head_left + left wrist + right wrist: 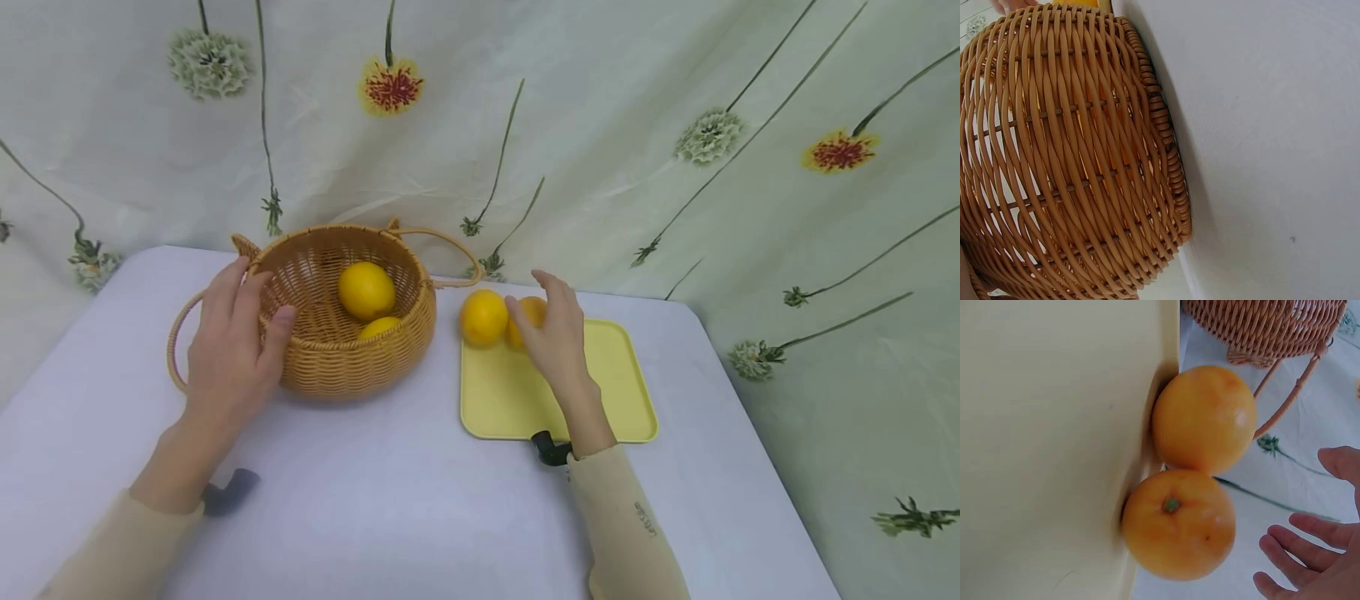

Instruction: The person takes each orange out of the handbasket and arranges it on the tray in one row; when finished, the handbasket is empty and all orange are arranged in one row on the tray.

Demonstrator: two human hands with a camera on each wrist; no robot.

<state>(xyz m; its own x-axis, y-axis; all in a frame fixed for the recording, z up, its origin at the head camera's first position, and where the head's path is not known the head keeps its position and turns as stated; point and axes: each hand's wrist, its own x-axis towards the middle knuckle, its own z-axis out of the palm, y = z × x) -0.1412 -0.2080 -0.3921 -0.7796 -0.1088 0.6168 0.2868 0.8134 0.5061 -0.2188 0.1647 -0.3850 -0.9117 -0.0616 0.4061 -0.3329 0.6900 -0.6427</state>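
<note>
My left hand [236, 337] rests at the left side of a round wicker basket [352, 371], its fingers by the rim. The left wrist view shows the woven wall [1066, 150] up close, with orange colour through the gaps. One orange [366, 290] lies in the basket, and another orange [380, 327] is partly hidden by the front rim. My right hand [553, 333] hovers by two oranges at the tray's back edge, fingers spread and holding nothing. The left orange [483, 317] shows fully; my hand partly covers the right orange [1179, 525], which shows its green stem spot in the right wrist view.
A yellow rectangular tray [506, 400] lies under my right hand and wrist. The basket's right loop handle [450, 237] sticks out towards the oranges. A flower-patterned cloth [600, 125] hangs behind the white table [360, 500].
</note>
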